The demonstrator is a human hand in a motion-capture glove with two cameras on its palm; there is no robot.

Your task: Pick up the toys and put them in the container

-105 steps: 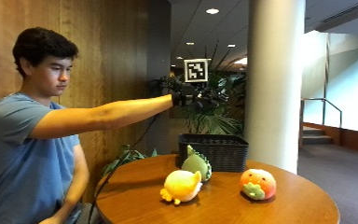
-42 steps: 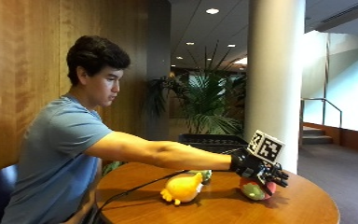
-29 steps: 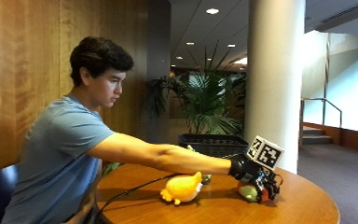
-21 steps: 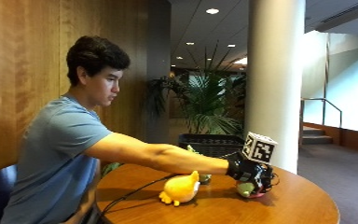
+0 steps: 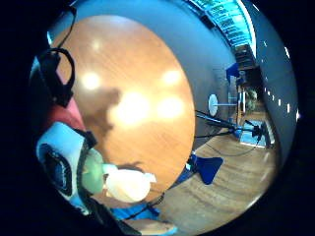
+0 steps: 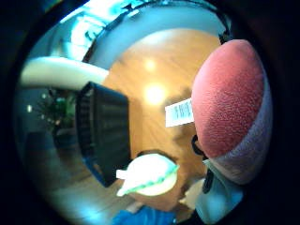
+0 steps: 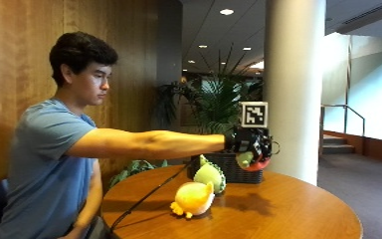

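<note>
- Plush toys, 3 total: 1 red toy [image 7: 260,163] w/ a green patch, in the gloved right hand [image 7: 247,144]; 1 yellow toy [image 7: 193,198] and 1 green toy [image 7: 210,176] on the table [image 7: 297,214], both below the hand and a bit back toward the person's body.
- Right hand: arm out straight at chest height, above the table; fingers curled round the red toy, holding it in the air. Thumb-side palm view: red toy [image 6: 229,98] fills much of the frame, white tag [image 6: 179,113] sticking out from it.
- Left hand: down by the person's side, below table edge; can't tell its state.
- Container: 1 dark basket [image 7: 233,170], on the table's far side, just below and behind the held toy. Contents can't be seen from outside view; thumb-side palm view shows only its dark wall [image 6: 102,131].
- Green toy sits just beside the basket, on the side nearer the person; yellow toy just in front of the green one, close or touching, can't tell which.
- Little-finger palm view: table top [image 5: 133,113] under the hand, pale toy [image 5: 129,183] near its edge.
</note>
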